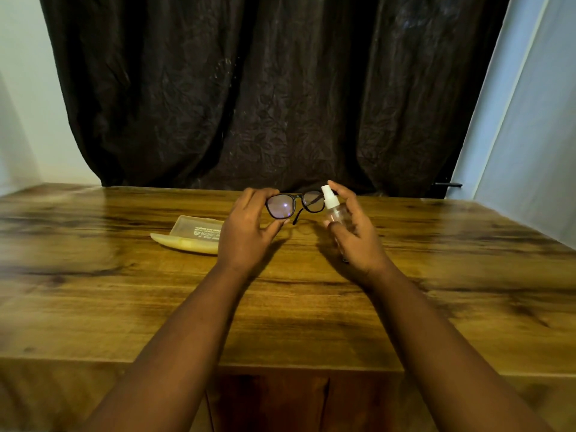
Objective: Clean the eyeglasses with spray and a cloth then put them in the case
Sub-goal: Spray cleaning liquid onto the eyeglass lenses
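Centre frame: left hand (246, 226) pinches eyeglasses (294, 204) by 1 lens rim, lenses exposed; right hand (353, 227) wraps spray bottle (333, 207), nozzle alongside — likely aiming. Left: case (190, 233) lies open, awaiting them.

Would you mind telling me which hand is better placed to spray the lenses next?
The right hand. It already holds the spray bottle upright beside the eyeglasses, one finger by the white nozzle. The left hand is occupied gripping the frame at one lens.
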